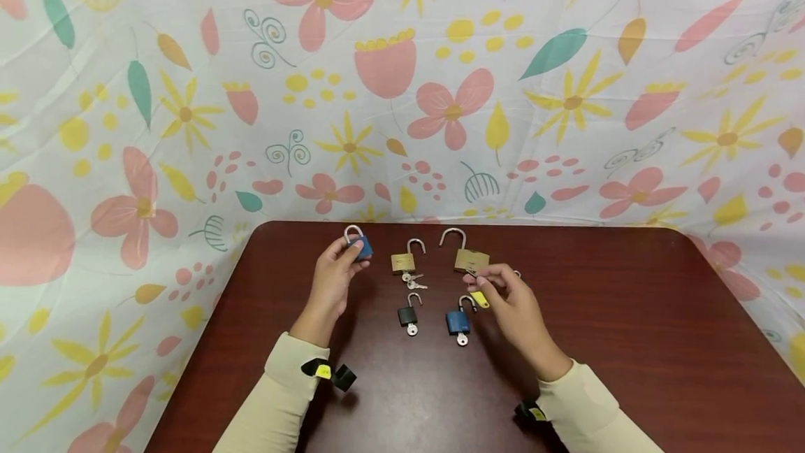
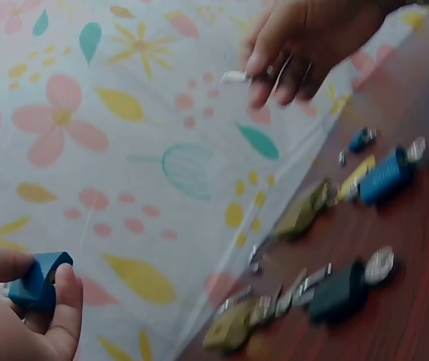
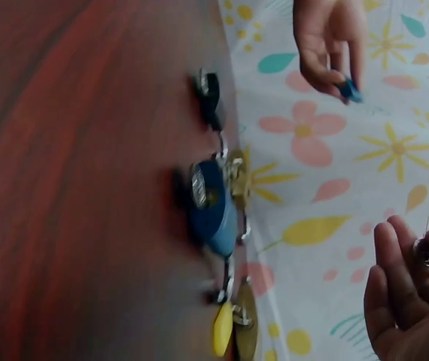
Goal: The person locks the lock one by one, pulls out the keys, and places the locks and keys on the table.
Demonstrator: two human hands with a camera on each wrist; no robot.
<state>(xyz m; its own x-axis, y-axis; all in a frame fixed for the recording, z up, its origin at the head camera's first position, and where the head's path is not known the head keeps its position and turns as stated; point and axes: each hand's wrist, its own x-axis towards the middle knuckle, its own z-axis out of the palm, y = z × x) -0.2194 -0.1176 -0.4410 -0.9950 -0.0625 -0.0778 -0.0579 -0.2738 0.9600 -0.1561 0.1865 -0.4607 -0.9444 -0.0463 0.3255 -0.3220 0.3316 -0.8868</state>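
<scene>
My left hand (image 1: 333,275) holds a blue padlock (image 1: 361,248) up at the table's far left, thumb on its body and shackle pointing up. In the left wrist view, that padlock (image 2: 43,280) sits between thumb and fingers. My right hand (image 1: 516,306) pinches a small silvery key (image 2: 235,77) between thumb and fingertips; the right wrist view shows its round metal head (image 3: 425,253). The right hand hovers near a large brass padlock (image 1: 472,260), which has its shackle swung open and a yellow tag (image 1: 479,298) beside it.
A smaller brass padlock (image 1: 403,263) with keys (image 1: 415,284), a black padlock (image 1: 407,317) and another blue padlock (image 1: 458,322) lie with open shackles, keys at their bases. A small blue padlock (image 2: 362,139) lies beyond. Flowered cloth (image 1: 453,110) hangs behind the table (image 1: 629,341).
</scene>
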